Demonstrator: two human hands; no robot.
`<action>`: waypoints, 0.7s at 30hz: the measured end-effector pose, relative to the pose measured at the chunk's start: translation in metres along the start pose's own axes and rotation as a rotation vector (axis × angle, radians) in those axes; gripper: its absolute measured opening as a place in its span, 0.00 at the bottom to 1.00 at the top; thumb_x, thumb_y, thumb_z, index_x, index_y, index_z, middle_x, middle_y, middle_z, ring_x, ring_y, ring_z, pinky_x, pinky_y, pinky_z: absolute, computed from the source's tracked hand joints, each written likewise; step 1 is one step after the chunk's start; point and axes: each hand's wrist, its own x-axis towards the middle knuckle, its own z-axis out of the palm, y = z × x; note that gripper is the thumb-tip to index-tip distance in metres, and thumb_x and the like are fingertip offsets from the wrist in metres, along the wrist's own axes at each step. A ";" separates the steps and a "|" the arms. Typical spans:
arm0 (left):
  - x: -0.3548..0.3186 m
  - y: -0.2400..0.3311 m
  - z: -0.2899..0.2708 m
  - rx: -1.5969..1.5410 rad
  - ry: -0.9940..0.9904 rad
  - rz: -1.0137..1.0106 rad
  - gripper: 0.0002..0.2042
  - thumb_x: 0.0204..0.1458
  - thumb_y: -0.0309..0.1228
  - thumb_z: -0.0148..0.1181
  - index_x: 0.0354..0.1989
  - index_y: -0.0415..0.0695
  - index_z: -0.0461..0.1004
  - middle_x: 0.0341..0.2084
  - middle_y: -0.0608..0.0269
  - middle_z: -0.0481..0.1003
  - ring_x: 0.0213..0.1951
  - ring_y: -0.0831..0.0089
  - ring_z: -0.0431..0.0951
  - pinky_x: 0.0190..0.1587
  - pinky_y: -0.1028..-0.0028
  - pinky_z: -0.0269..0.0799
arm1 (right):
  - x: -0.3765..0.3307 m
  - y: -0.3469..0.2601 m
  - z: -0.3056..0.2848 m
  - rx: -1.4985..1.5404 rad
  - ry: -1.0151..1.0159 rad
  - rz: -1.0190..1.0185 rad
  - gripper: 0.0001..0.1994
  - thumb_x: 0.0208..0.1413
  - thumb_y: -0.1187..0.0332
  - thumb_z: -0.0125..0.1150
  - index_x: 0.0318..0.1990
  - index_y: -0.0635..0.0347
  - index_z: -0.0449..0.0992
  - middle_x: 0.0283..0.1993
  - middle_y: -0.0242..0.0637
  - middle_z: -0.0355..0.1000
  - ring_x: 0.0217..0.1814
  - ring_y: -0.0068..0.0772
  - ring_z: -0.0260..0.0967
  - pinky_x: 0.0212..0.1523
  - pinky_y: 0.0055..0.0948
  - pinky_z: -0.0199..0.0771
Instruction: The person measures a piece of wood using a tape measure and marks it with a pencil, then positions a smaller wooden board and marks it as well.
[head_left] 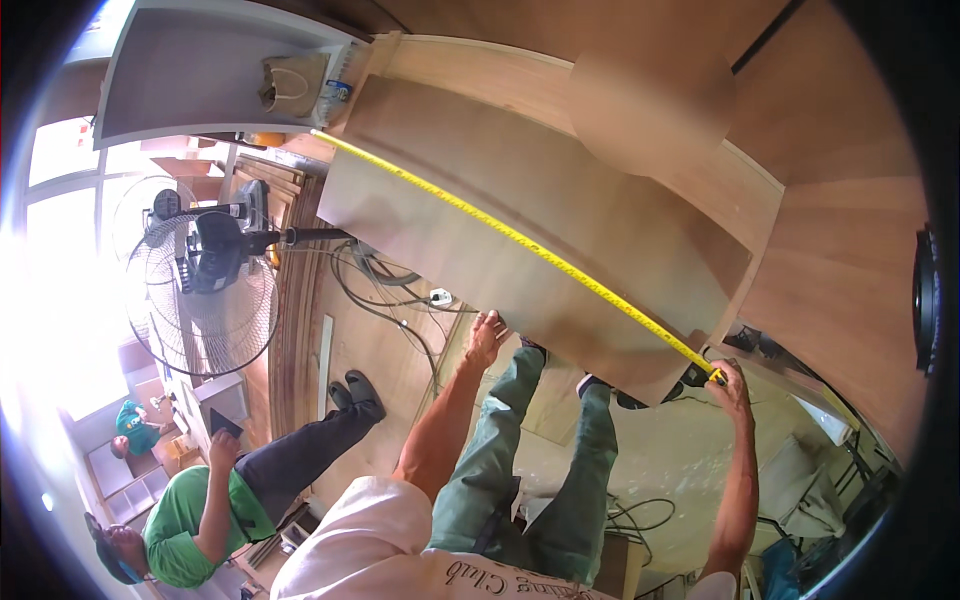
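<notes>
A large flat wooden board lies in front of me. A yellow tape measure is stretched across it, from the far left corner to the near right. At the right end, my right hand is closed around the tape measure's case beside the board's corner; the case is mostly hidden by the fingers. My left hand is at the board's near edge, its bunched fingers curled on that edge. Nobody's hand shows at the tape's far end.
A fan stands at left, near stacked boards and cables on the floor. A person in a green shirt sits at lower left; another person is farther off. A paper bag and bottle sit on a shelf.
</notes>
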 end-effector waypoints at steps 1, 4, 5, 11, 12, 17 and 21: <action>-0.001 -0.002 -0.002 -0.011 0.005 -0.038 0.06 0.65 0.35 0.51 0.42 0.48 0.63 0.40 0.62 0.70 0.43 0.66 0.74 0.49 0.62 0.76 | 0.002 -0.002 -0.006 0.011 0.017 0.017 0.20 0.43 0.70 0.63 0.47 0.62 0.72 0.43 0.43 0.67 0.47 0.43 0.66 0.50 0.37 0.67; 0.001 -0.010 -0.003 -0.046 -0.036 -0.072 0.07 0.65 0.35 0.50 0.45 0.47 0.64 0.42 0.60 0.71 0.45 0.65 0.75 0.52 0.60 0.75 | 0.005 -0.008 -0.021 -0.019 0.034 0.023 0.19 0.43 0.69 0.62 0.46 0.61 0.72 0.42 0.44 0.67 0.47 0.43 0.66 0.49 0.37 0.67; 0.003 -0.012 -0.003 -0.067 -0.028 -0.083 0.08 0.65 0.35 0.51 0.46 0.46 0.64 0.41 0.60 0.71 0.44 0.65 0.75 0.51 0.60 0.75 | 0.005 -0.010 -0.024 -0.009 0.025 0.055 0.19 0.43 0.69 0.62 0.46 0.61 0.72 0.42 0.44 0.67 0.46 0.43 0.67 0.48 0.37 0.67; 0.013 -0.014 -0.003 -0.050 -0.045 -0.129 0.08 0.66 0.34 0.47 0.47 0.44 0.67 0.44 0.60 0.73 0.48 0.63 0.76 0.55 0.61 0.75 | 0.017 -0.015 -0.031 -0.001 0.063 0.120 0.19 0.43 0.68 0.62 0.45 0.60 0.71 0.43 0.44 0.68 0.46 0.42 0.67 0.48 0.37 0.67; 0.014 -0.013 -0.004 -0.064 -0.082 -0.144 0.08 0.66 0.34 0.47 0.47 0.44 0.67 0.44 0.60 0.73 0.48 0.63 0.76 0.55 0.61 0.75 | 0.021 -0.016 -0.031 0.000 0.061 0.080 0.19 0.43 0.68 0.62 0.45 0.61 0.71 0.43 0.44 0.69 0.47 0.42 0.67 0.49 0.37 0.67; 0.014 -0.005 -0.001 -0.003 -0.081 -0.229 0.12 0.65 0.36 0.51 0.52 0.45 0.64 0.42 0.60 0.72 0.47 0.63 0.75 0.53 0.61 0.76 | 0.039 -0.022 -0.041 0.010 0.071 0.065 0.19 0.43 0.70 0.62 0.46 0.62 0.72 0.44 0.44 0.69 0.48 0.45 0.67 0.50 0.38 0.67; 0.013 -0.010 -0.003 0.093 -0.013 -0.245 0.15 0.63 0.39 0.54 0.52 0.44 0.65 0.45 0.58 0.72 0.49 0.62 0.75 0.54 0.60 0.74 | 0.040 -0.019 -0.054 -0.025 0.085 0.073 0.19 0.44 0.70 0.61 0.46 0.62 0.72 0.45 0.45 0.71 0.49 0.45 0.68 0.51 0.38 0.68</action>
